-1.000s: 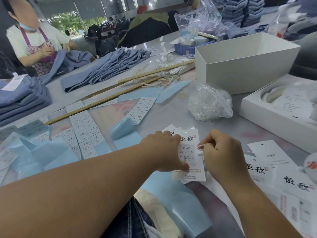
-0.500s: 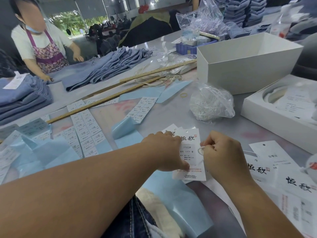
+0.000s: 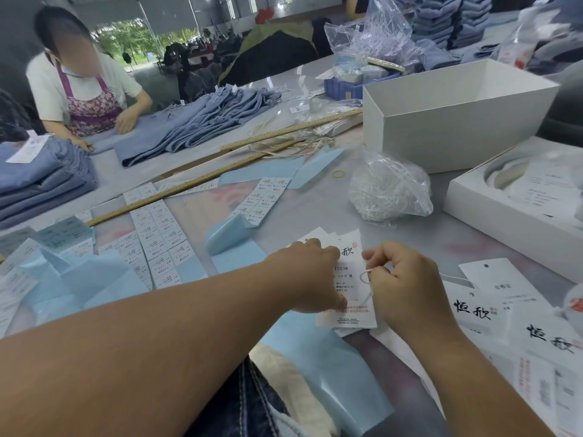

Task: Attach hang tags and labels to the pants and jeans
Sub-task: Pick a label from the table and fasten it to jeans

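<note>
Fingers of our right hand [image 3: 407, 283] curl in and pinch a thin white string loop [image 3: 366, 282] just over the right edge of the hang tag [image 3: 348, 290], while our left hand [image 3: 310, 277] lies on the tag's left side with its fingers bent down over the paper and the thumb pressing near the lower edge. That tag tops a small fanned stack on the grey desk [image 3: 303, 203], near the middle. To the right lie more printed hang tags [image 3: 501, 298], spread flat. Left of our hands we see sheets of small white labels [image 3: 161, 234] on pale blue backing, with two wooden rulers [image 3: 202, 181] beyond them. Farther right sit a clear bag of strings [image 3: 389, 187] and an open white box [image 3: 448, 115]. Folded blue jeans [image 3: 195, 121] lie at the far left, where another person [image 3: 82, 89] works.
</note>
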`<action>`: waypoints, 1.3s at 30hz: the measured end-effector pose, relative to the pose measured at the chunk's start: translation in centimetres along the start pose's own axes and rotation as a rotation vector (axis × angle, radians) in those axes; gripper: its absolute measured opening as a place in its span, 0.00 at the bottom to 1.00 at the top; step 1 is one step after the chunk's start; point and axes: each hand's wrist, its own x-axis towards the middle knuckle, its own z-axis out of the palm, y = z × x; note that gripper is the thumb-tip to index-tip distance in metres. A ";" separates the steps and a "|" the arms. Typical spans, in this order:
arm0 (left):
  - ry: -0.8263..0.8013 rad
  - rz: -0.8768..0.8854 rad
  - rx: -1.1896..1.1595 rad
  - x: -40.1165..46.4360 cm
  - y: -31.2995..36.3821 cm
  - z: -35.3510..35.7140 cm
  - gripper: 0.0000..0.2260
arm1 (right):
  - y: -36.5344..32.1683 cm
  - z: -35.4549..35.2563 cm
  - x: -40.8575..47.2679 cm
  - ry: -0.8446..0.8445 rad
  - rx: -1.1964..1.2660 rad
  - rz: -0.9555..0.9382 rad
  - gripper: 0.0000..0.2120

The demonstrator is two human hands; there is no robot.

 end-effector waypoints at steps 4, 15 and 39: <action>-0.034 0.033 0.006 -0.5 0.3 -0.1 0.45 | -0.4 -0.1 0.0 0.002 0.070 0.012 0.15; -0.127 0.082 0.052 -1.1 -0.4 -1.6 0.37 | -0.2 -0.2 0.2 0.064 0.123 0.065 0.14; -0.006 0.154 0.020 -1.4 0.2 -2.7 0.16 | -0.9 -0.6 0.0 0.022 0.279 0.083 0.10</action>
